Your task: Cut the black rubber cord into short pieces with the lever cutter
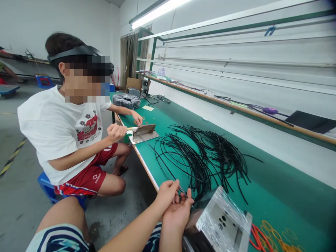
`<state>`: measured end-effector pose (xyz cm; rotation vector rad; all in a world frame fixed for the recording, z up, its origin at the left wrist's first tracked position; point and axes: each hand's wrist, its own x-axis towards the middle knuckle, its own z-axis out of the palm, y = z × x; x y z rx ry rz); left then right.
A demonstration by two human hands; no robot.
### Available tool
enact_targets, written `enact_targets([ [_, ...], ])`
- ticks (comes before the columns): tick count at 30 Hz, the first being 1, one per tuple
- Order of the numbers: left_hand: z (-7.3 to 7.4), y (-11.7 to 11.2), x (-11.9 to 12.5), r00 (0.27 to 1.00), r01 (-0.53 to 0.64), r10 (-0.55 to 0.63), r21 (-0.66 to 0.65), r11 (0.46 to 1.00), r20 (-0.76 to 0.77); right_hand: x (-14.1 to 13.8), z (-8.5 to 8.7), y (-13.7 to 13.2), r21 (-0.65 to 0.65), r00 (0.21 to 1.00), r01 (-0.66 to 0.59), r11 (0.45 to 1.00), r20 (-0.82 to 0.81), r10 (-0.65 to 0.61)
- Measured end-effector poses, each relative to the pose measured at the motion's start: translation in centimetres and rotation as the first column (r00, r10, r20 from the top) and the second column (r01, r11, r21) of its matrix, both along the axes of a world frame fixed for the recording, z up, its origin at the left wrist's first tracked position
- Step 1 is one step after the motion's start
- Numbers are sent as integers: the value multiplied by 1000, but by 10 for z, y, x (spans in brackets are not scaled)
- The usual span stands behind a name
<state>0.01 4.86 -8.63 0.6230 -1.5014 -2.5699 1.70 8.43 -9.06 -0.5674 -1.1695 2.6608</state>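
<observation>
My left hand (167, 193) and my right hand (177, 214) meet at the front edge of the green bench (275, 189), fingers closed. Both pinch the end of a thin black cable (183, 190) that leads into the heap of cut black cables (202, 154) spread on the bench. My right hand lies palm up under the left, fingers curled round the strand. A tilted metal block with holes (223, 220) stands just right of my hands.
A seated co-worker (65, 133) works a small metal tool (143, 133) further along the bench, near a black cable coil (126, 100). Orange and red rubber bands (273, 235) lie at the bench's near right. A shelf (236, 106) runs along the wall.
</observation>
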Motion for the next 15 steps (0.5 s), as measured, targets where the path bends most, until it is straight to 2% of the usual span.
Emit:
enact_targets([
  [4, 7, -3, 3, 1000, -10, 10, -10, 1000, -12, 5, 10, -1, -54, 998, -37, 998, 39, 39],
  [8, 3, -6, 1, 993, -109, 114, 122, 986, -32, 6, 20, -4, -96, 998, -52, 994, -31, 50],
  [10, -1, -6, -1, 972, -206, 224, 218, 954, -64, 0, 24, -6, -166, 995, -41, 985, -97, 25],
  [12, -6, -7, -2, 936, -293, 336, 295, 909, -105, -12, 26, -6, -290, 991, -12, 957, -127, -27],
  [15, -11, -6, 1, 906, -341, 406, 365, 866, -117, -36, 32, -6, -422, 972, -22, 906, -221, -79],
])
